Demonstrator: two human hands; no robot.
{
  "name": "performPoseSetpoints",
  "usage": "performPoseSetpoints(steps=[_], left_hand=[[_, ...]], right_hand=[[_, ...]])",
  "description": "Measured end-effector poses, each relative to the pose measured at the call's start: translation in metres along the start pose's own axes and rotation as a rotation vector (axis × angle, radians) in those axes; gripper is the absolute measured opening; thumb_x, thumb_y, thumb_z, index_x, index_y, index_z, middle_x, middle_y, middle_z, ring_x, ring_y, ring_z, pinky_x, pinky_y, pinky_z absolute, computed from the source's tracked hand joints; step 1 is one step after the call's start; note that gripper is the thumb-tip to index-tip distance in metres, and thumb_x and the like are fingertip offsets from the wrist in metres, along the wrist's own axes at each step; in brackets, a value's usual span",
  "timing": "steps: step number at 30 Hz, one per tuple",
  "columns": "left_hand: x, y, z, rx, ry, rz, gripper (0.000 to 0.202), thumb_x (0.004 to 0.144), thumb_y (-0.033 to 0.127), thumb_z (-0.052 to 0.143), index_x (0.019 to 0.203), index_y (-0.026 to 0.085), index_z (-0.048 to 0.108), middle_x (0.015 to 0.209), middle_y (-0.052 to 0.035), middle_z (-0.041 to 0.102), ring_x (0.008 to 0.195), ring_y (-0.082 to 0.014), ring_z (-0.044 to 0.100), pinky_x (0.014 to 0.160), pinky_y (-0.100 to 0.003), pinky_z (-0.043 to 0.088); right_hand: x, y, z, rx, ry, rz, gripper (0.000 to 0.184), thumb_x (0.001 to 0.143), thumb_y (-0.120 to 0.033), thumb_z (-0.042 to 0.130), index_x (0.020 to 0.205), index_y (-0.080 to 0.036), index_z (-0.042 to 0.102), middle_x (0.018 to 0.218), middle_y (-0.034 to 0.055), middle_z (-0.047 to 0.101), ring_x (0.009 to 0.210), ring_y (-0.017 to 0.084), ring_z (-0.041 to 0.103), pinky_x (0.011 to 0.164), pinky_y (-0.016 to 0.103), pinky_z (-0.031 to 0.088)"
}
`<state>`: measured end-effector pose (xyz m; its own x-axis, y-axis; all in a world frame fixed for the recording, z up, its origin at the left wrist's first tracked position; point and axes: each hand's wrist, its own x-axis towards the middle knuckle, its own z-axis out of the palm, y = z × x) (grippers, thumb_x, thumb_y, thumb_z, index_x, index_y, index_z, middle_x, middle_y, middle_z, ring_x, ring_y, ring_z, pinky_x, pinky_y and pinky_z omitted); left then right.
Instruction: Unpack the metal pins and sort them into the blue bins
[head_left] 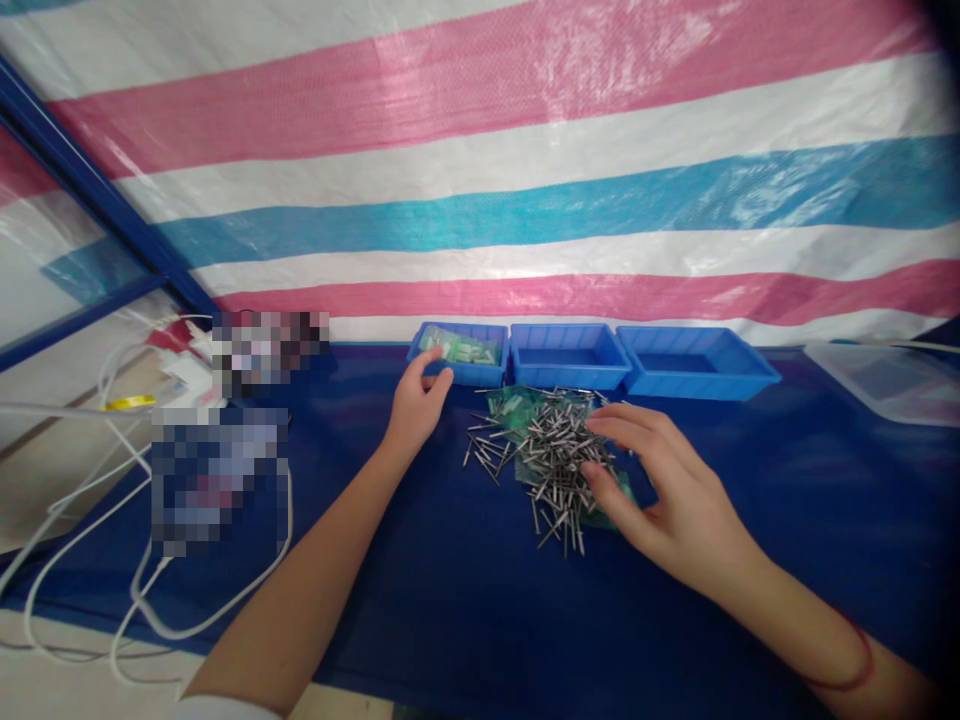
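A heap of small metal pins (551,455) lies on the blue table (450,580), over some green plastic pieces (510,408). My right hand (660,490) rests at the heap's right edge, fingers spread and touching the pins. My left hand (416,405) is farther back, by the front rim of the left blue tray (459,353). Its fingers are curled with thumb and fingertips close together; whether anything is in them I cannot make out. That tray holds several green and white pieces.
Two more blue trays, middle (568,355) and right (694,360), stand in a row against the striped tarp (525,200). A clear plastic lid (889,380) lies at the far right. White cables (150,560) and blurred-out items sit at the left.
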<state>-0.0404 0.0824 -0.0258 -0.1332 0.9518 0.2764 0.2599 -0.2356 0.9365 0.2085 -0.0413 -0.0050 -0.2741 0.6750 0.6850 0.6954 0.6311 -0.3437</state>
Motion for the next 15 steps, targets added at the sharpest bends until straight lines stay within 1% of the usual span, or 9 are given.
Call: performPoseSetpoints(steps=[3, 6, 9, 12, 15], left_hand=[[0.001, -0.002, -0.001, 0.055, -0.032, 0.035, 0.038, 0.078, 0.024, 0.064, 0.115, 0.017, 0.063, 0.100, -0.0070, 0.067, 0.071, -0.0131, 0.061, 0.064, -0.024, 0.051], [0.000, 0.003, -0.002, 0.097, -0.041, 0.067, 0.038, 0.078, 0.022, 0.062, 0.116, 0.017, 0.063, 0.109, -0.0083, 0.065, 0.072, -0.0128, 0.059, 0.072, -0.027, 0.051], [-0.002, 0.009, -0.004, 0.239, -0.078, 0.145, 0.041, 0.081, 0.022, 0.060, 0.121, 0.015, 0.060, 0.117, -0.0111, 0.060, 0.075, -0.0139, 0.058, 0.077, -0.030, 0.050], [-0.003, 0.009, -0.005, 0.449, -0.121, 0.236, 0.046, 0.085, 0.025, 0.054, 0.129, 0.013, 0.055, 0.117, -0.0135, 0.055, 0.086, -0.0184, 0.058, 0.083, -0.034, 0.049], [-0.002, 0.003, -0.005, 0.621, -0.088, 0.265, 0.050, 0.086, 0.029, 0.053, 0.132, 0.010, 0.053, 0.114, -0.0145, 0.050, 0.101, -0.0239, 0.054, 0.095, -0.040, 0.044]], right_hand=[[0.000, 0.000, 0.001, 0.003, -0.022, -0.002, 0.037, 0.084, -0.018, 0.059, 0.121, -0.021, 0.051, 0.119, 0.0130, 0.058, 0.114, 0.027, 0.056, 0.096, 0.045, 0.047], [0.000, 0.000, 0.001, 0.009, -0.042, -0.009, 0.038, 0.085, -0.016, 0.059, 0.122, -0.021, 0.050, 0.119, 0.0126, 0.058, 0.115, 0.027, 0.055, 0.097, 0.044, 0.046], [0.000, 0.000, 0.002, 0.014, -0.060, -0.015, 0.038, 0.085, -0.016, 0.059, 0.122, -0.021, 0.050, 0.119, 0.0127, 0.057, 0.115, 0.026, 0.054, 0.098, 0.043, 0.046], [-0.001, 0.001, 0.003, 0.014, -0.073, -0.013, 0.037, 0.086, -0.016, 0.058, 0.121, -0.020, 0.050, 0.119, 0.0126, 0.057, 0.115, 0.026, 0.054, 0.098, 0.043, 0.045], [-0.002, 0.001, 0.004, 0.004, -0.094, -0.009, 0.036, 0.086, -0.017, 0.058, 0.121, -0.020, 0.050, 0.118, 0.0128, 0.057, 0.116, 0.026, 0.054, 0.098, 0.044, 0.045]])
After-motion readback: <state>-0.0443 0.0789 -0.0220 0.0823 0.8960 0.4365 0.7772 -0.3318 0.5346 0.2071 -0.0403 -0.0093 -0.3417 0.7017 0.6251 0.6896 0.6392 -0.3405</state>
